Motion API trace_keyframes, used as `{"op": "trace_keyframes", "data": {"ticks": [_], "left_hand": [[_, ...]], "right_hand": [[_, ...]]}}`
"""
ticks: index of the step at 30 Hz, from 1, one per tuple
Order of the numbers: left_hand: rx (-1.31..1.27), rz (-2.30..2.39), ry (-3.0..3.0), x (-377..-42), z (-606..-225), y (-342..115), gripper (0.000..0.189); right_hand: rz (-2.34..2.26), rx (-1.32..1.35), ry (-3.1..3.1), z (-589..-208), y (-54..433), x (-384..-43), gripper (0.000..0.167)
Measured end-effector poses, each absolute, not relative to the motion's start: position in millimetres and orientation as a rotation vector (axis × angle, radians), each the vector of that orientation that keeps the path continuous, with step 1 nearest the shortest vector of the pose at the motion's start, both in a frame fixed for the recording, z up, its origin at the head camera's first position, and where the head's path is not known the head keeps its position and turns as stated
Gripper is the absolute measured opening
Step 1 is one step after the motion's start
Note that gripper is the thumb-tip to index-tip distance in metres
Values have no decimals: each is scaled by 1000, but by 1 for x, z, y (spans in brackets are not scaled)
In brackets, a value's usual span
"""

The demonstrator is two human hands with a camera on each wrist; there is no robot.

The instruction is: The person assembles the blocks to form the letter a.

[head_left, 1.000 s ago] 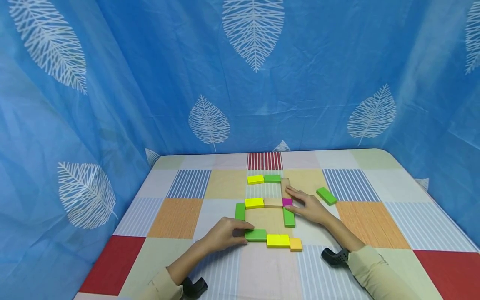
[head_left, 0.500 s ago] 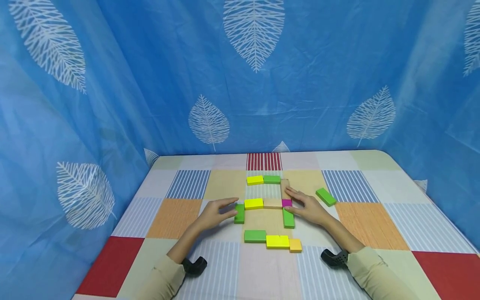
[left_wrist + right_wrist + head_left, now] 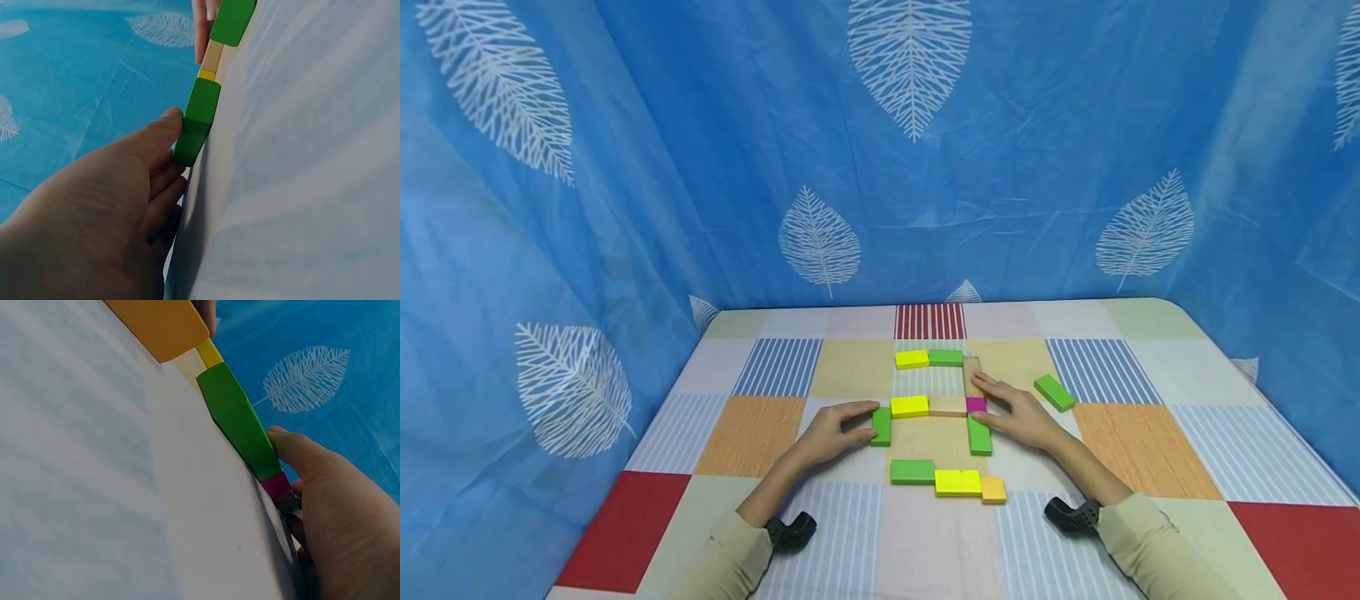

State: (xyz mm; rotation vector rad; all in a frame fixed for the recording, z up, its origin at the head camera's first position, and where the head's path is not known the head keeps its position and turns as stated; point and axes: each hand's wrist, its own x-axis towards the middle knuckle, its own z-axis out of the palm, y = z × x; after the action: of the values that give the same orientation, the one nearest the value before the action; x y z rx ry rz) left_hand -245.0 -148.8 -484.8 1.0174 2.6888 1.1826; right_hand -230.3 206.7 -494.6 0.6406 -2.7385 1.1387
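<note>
Flat coloured blocks lie in a squared pattern on a patchwork cloth. My left hand [image 3: 831, 433] touches the upright-lying green block [image 3: 882, 426] at the pattern's left side. In the left wrist view, my thumb rests against that block's side, with the other fingers low behind it. My right hand [image 3: 1018, 415] lies along the right side, its index finger on the plain wooden block [image 3: 972, 367]. The right thumb is by the small purple block [image 3: 976, 405] and the green block [image 3: 979, 436] below it. Fingers of both hands look mostly straight.
A yellow [image 3: 912, 359] and a green block [image 3: 945, 357] form the far row. Yellow [image 3: 909, 407] and wooden blocks [image 3: 947, 406] make the middle row. Green [image 3: 912, 472], yellow [image 3: 957, 482] and orange blocks [image 3: 993, 490] lie nearest. A loose green block [image 3: 1054, 392] sits right.
My left hand has left the near green block and moved forward to the left-side green block, closing in on it. My right hand has stayed in place.
</note>
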Motion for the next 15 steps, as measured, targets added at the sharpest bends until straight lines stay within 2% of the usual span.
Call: {"op": "trace_keyframes", "data": {"ticks": [15], "left_hand": [[964, 1192, 2685, -246, -487, -149, 47]], "right_hand": [[1162, 649, -2725, -496, 208, -232, 63]]}}
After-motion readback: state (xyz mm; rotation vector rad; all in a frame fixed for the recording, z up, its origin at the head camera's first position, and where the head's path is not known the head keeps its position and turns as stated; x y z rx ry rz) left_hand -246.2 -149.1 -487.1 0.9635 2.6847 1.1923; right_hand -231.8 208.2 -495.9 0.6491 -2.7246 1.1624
